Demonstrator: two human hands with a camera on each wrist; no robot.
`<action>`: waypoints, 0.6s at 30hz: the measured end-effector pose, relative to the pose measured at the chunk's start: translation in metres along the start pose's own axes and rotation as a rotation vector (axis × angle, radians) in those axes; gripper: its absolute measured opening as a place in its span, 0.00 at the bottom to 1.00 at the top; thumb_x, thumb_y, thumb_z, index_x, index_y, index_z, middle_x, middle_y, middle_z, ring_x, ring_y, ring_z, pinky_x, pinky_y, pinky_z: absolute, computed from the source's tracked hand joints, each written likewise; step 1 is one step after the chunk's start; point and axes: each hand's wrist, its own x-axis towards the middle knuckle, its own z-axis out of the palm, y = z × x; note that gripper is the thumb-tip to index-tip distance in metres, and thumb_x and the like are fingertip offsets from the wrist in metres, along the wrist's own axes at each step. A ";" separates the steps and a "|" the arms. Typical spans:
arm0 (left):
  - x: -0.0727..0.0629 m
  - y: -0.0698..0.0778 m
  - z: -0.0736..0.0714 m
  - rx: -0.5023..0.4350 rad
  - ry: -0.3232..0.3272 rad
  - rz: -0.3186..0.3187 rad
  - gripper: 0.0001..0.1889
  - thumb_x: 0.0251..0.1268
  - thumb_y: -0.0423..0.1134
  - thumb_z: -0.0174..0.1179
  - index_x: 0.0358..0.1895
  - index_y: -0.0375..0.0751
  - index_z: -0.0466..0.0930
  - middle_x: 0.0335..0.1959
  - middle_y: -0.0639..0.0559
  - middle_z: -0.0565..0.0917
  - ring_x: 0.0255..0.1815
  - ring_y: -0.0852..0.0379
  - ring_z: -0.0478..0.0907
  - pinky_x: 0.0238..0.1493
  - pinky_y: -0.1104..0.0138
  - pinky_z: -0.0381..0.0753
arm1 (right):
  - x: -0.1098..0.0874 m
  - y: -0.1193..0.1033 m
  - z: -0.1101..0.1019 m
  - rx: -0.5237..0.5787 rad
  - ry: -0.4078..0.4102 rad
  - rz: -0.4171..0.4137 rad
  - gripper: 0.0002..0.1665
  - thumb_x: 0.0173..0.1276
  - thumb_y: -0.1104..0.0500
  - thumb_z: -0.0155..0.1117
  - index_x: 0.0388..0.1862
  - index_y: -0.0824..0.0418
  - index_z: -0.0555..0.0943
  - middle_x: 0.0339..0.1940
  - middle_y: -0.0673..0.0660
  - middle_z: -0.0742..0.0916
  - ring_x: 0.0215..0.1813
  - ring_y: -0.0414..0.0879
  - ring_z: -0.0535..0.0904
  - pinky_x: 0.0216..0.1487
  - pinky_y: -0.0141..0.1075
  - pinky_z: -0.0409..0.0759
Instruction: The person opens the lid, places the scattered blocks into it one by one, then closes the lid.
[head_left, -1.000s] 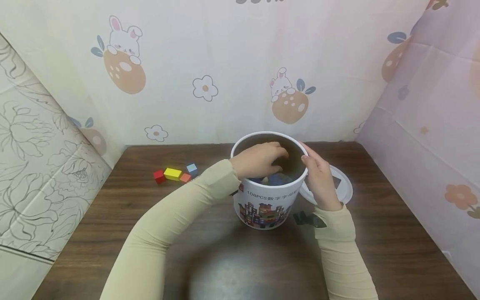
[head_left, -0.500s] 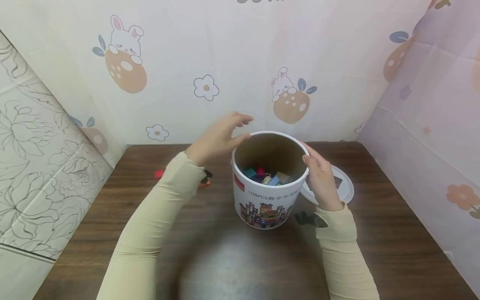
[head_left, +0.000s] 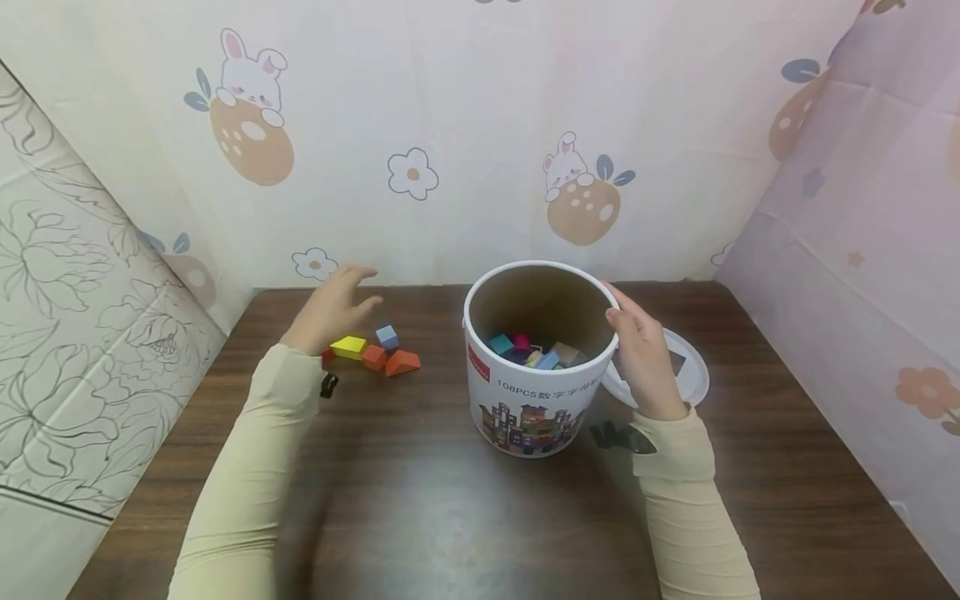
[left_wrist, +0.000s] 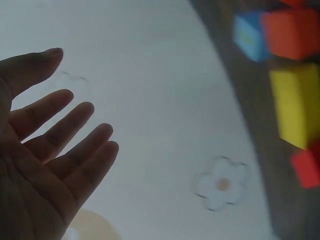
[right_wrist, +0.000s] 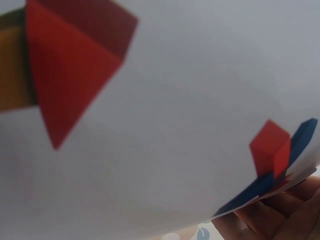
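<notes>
My left hand hovers at the left over a small row of blocks, its fingers spread and holding nothing; the left wrist view shows the bare palm. Beneath and beside it lie a yellow block, a blue block, an orange-red cube, an orange triangular block and a red block partly covered by the hand. My right hand grips the right side of a white bucket at its rim. Several coloured blocks lie inside, low down.
The bucket's white lid lies on the brown wooden table, partly behind the right hand. A patterned cloth with rabbits and flowers hangs along the table's far edge. Dark camera straps show at both wrists.
My left hand has come up out of the bucket and swung left to above the loose blocks. The right hand keeps its hold on the bucket, which stays in place.
</notes>
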 end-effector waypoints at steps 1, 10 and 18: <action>-0.002 -0.010 0.003 0.004 -0.017 -0.018 0.28 0.70 0.40 0.57 0.71 0.35 0.64 0.71 0.36 0.67 0.73 0.38 0.62 0.72 0.44 0.62 | 0.000 0.000 0.000 -0.002 0.001 0.002 0.27 0.80 0.50 0.39 0.74 0.49 0.67 0.75 0.51 0.71 0.76 0.52 0.65 0.72 0.58 0.64; -0.014 -0.076 0.046 0.004 -0.121 -0.155 0.30 0.63 0.33 0.58 0.69 0.31 0.65 0.69 0.32 0.69 0.69 0.34 0.66 0.69 0.41 0.65 | -0.001 0.000 0.000 0.005 -0.001 -0.004 0.27 0.80 0.50 0.39 0.74 0.49 0.67 0.74 0.52 0.72 0.75 0.52 0.66 0.72 0.58 0.66; -0.015 -0.084 0.070 0.104 -0.085 -0.148 0.23 0.60 0.33 0.60 0.60 0.34 0.76 0.59 0.35 0.78 0.58 0.37 0.75 0.60 0.42 0.74 | -0.002 -0.001 0.000 0.004 -0.007 -0.009 0.27 0.80 0.49 0.39 0.74 0.49 0.67 0.74 0.51 0.71 0.75 0.53 0.66 0.71 0.58 0.66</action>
